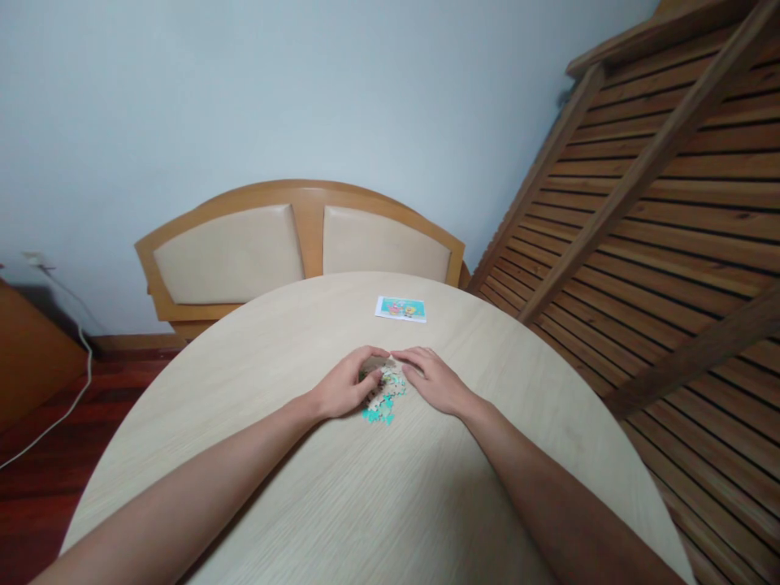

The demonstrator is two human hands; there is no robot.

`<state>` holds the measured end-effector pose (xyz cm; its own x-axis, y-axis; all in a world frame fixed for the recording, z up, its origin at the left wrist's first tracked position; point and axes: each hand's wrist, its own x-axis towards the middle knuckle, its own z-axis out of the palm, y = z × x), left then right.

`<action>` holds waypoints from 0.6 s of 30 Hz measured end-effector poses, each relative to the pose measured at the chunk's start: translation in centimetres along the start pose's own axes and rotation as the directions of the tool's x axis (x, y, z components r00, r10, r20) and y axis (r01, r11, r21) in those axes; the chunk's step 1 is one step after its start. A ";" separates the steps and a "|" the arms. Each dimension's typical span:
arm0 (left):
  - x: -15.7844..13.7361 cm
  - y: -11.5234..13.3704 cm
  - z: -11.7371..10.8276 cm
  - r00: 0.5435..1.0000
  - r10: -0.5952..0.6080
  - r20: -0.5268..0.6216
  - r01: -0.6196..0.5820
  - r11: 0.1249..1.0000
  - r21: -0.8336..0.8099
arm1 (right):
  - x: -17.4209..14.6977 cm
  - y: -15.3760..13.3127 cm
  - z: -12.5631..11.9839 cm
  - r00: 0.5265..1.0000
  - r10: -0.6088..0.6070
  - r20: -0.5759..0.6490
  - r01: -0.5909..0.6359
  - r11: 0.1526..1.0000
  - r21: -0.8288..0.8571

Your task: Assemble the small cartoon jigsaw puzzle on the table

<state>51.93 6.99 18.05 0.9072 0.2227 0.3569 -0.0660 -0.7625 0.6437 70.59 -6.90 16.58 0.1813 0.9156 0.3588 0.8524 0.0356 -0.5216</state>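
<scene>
A small heap of jigsaw puzzle pieces (381, 408) lies on the round table, some turquoise and some pale. My left hand (348, 383) curves around the heap's left side, thumb and fingers apart. On the right side my right hand (437, 382) rests in a similar curve, its fingers stretched toward the left ones. The fingertips of both hands meet or nearly meet behind the heap. Part of the heap is hidden by my fingers. Beyond the hands lies a picture card (400, 309) with colourful cartoon figures on turquoise.
The pale wood-grain round table (268, 479) fills the foreground. Behind it stands a wooden headboard (314, 231) with cream panels, against a wall. A slatted wooden frame (658, 195) leans at the right. On the left a white cable (85, 386) runs down to the dark red floor.
</scene>
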 end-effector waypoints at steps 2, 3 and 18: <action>-0.3 -0.4 -0.9 0.994 0.101 0.047 -0.107 0.986 0.125 | -0.3 0.0 0.0 0.998 -0.047 0.030 0.048 0.998 -0.051; -0.4 -0.6 -1.3 0.990 0.125 0.069 -0.134 0.978 0.161 | -0.4 0.1 0.1 0.998 -0.058 0.038 0.060 0.996 -0.068; -0.1 -1.0 -1.1 0.967 0.183 0.179 -0.230 0.930 0.288 | -0.9 -0.5 -0.5 0.999 -0.029 -0.028 0.027 0.998 -0.053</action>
<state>51.43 8.35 18.11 0.9393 -0.0335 0.3416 -0.1503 -0.9349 0.3216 70.19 -7.90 16.92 0.1702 0.9027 0.3952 0.8818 0.0396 -0.4700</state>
